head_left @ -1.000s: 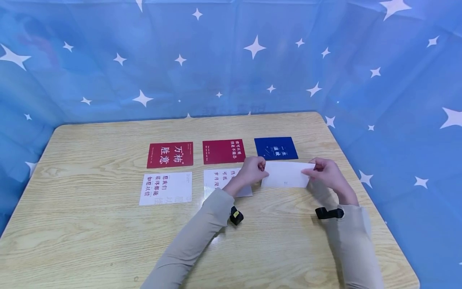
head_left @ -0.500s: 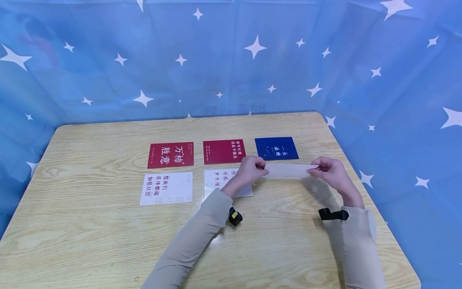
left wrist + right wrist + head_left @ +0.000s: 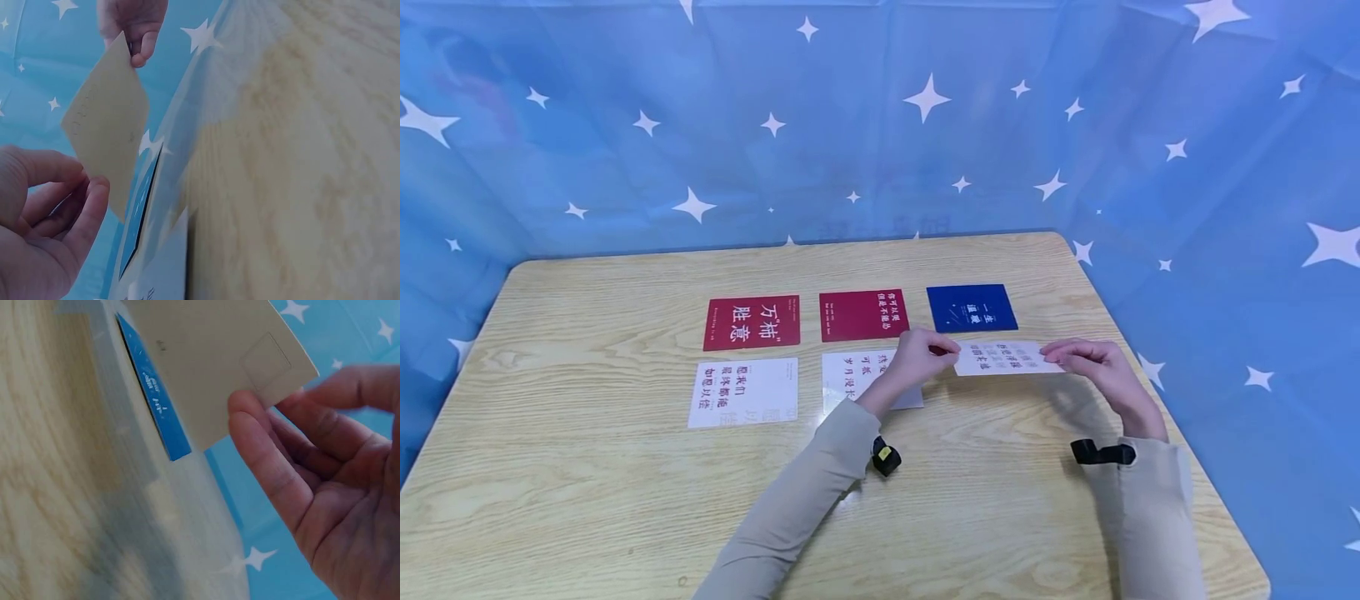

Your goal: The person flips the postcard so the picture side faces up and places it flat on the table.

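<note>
A white postcard [image 3: 996, 358] with dark Chinese lettering is held above the right part of the table, printed face showing in the head view. My left hand [image 3: 916, 362] pinches its left end. At the other end my right hand [image 3: 1101, 375] pinches it between thumb and fingers. Both wrist views show the postcard's plain back [image 3: 109, 122]; a small printed square is visible on that back [image 3: 212, 356] in the right wrist view. Just beyond it lies a blue postcard [image 3: 972, 308]. Beneath my left hand, a white postcard [image 3: 842, 377] is partly covered.
Two red postcards [image 3: 752, 323], [image 3: 862, 317] lie in the back row, left of the blue one. Another white postcard [image 3: 743, 393] lies in front of the left red one. The wooden table [image 3: 587, 483] meets a blue star-patterned curtain [image 3: 850, 125] at its far edge.
The held postcard has tipped over: its blank side faced the head camera earlier, and now its lettered side does. My right hand has shifted slightly right; my left hand has barely moved.
</note>
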`<state>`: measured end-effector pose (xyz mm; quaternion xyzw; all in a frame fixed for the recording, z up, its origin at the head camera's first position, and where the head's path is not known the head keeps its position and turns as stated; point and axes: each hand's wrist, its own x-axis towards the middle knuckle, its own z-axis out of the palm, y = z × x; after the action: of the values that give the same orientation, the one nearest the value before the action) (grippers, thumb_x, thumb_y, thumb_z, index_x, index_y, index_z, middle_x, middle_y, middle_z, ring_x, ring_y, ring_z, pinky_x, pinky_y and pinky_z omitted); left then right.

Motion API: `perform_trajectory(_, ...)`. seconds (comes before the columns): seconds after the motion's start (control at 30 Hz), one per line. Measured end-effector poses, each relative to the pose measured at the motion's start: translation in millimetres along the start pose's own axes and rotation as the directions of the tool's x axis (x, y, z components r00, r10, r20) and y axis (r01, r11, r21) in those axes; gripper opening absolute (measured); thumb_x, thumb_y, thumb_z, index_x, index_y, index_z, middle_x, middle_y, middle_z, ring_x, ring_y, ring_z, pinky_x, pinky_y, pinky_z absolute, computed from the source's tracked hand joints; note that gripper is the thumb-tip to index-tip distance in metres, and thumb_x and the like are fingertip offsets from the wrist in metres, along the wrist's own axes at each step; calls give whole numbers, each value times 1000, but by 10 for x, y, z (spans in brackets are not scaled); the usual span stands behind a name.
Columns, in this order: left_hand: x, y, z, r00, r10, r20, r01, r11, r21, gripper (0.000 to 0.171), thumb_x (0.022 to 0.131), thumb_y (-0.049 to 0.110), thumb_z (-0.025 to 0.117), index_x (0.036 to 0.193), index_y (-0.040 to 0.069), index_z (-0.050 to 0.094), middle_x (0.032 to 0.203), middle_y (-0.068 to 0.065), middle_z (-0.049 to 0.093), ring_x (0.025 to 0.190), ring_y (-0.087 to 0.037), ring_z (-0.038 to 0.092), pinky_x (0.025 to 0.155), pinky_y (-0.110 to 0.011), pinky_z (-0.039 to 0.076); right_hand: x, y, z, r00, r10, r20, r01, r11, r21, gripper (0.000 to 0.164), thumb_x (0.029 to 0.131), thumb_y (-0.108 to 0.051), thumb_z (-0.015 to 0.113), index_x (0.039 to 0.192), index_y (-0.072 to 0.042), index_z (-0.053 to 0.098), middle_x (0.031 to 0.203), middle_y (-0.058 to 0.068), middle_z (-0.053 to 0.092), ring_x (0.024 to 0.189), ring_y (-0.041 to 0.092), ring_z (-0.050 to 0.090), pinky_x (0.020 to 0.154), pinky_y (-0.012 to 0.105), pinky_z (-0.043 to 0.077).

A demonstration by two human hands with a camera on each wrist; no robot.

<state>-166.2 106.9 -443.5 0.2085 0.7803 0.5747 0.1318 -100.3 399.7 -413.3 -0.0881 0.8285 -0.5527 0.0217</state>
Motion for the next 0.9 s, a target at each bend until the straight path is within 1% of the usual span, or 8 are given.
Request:
perform_trajectory(0.1, -5, -16, 33, 1000, 10, -6, -10, 1000, 12, 11, 82, 4, 69, 92, 2, 75, 88, -8, 71, 73, -9, 60, 66, -15, 48, 3, 38, 24, 999, 45, -27, -47, 996, -72, 17, 87, -3, 64, 95, 11, 68, 104, -6, 67, 100, 3, 57, 72, 16, 47)
perform_trajectory(0.2, -11, -34, 64, 1000, 27, -6, -27, 999, 40, 12, 82, 2, 69, 93, 1, 74, 88, -9, 71, 73, -10, 60, 65, -15, 48, 4, 73, 47, 999, 49, -19, -52, 989, -140, 19, 82, 0, 69, 97, 11, 67, 106, -4, 64, 98, 0, 56, 70, 14, 48)
perform_trajectory(0.27, -15, -49, 85, 999, 39, -6, -38, 997, 69, 13, 81, 1, 69, 93, 0, 74, 89, -9, 71, 74, -11, 61, 65, -14, 48, 0, 90, 62, 999, 45, -3, -45, 986, -158, 22, 81, 3, 69, 100, 13, 65, 110, 2, 62, 96, -1, 57, 71, 14, 49)
perform_trajectory(0.4, -29, -69, 118, 999, 49, 1, -49, 992, 117, 15, 80, -1, 68, 95, -1, 73, 91, -10, 71, 78, -14, 63, 67, -13, 47, 4, 124, 90, 999, 47, 23, -43, 985, -167, 26, 79, 6, 69, 104, 14, 64, 116, 17, 57, 91, 1, 59, 73, 14, 49)
perform_trajectory(0.53, -45, -72, 138, 999, 35, 12, -37, 987, 158, 18, 79, -2, 68, 96, -1, 73, 92, -10, 71, 80, -15, 63, 68, -14, 47, 25, 152, 103, 996, 75, 39, -66, 978, -198, 29, 79, 5, 69, 106, 14, 63, 120, 28, 52, 92, 4, 58, 74, 13, 48)
perform_trajectory(0.73, -35, -83, 162, 999, 17, 34, -24, 977, 214, 17, 81, -1, 67, 96, 1, 73, 92, -9, 70, 81, -13, 62, 70, -14, 46, 51, 161, 116, 987, 158, 37, -142, 953, -269, 32, 79, 1, 71, 108, 12, 63, 121, 28, 52, 89, 10, 55, 71, 14, 46)
perform_trajectory(0.83, -22, -78, 167, 999, 8, 44, -18, 974, 228, 16, 82, 0, 66, 96, 1, 74, 92, -8, 71, 82, -12, 62, 71, -14, 46, 62, 151, 124, 978, 209, 27, -189, 927, -323, 33, 79, -3, 72, 109, 9, 65, 121, 26, 53, 90, 15, 53, 70, 15, 45)
perform_trajectory(0.9, -13, -67, 168, 999, -5, 53, -8, 971, 237, 16, 82, 2, 66, 96, 2, 74, 93, -7, 71, 83, -12, 62, 72, -15, 46, 70, 145, 127, 972, 231, 30, -206, 911, -356, 33, 78, -3, 72, 109, 8, 65, 120, 25, 54, 91, 18, 53, 70, 16, 44)
